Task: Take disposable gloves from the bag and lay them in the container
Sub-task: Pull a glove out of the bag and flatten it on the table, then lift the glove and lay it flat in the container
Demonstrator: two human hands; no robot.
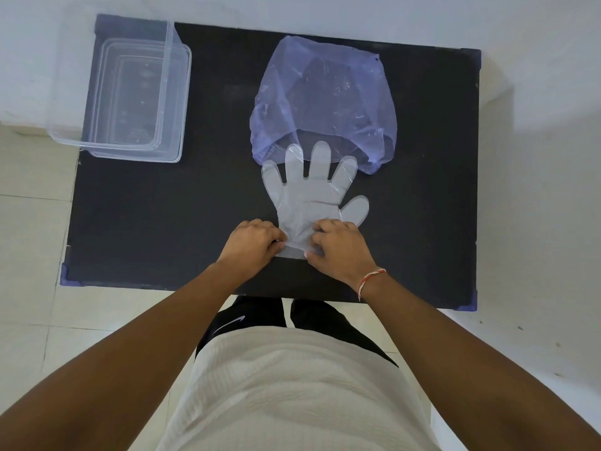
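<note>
A clear disposable glove lies flat on the black table, fingers pointing away from me, fingertips touching the mouth of a translucent purple bag. My left hand pinches the glove's cuff from the left. My right hand pinches the same cuff from the right. The cuff is bunched between the two hands near the table's front edge. A clear plastic container stands at the table's far left corner; I see nothing inside it.
The table's front edge is just below my hands. Pale tiled floor surrounds the table. A white wall runs behind it. A red and white thread is tied on my right wrist.
</note>
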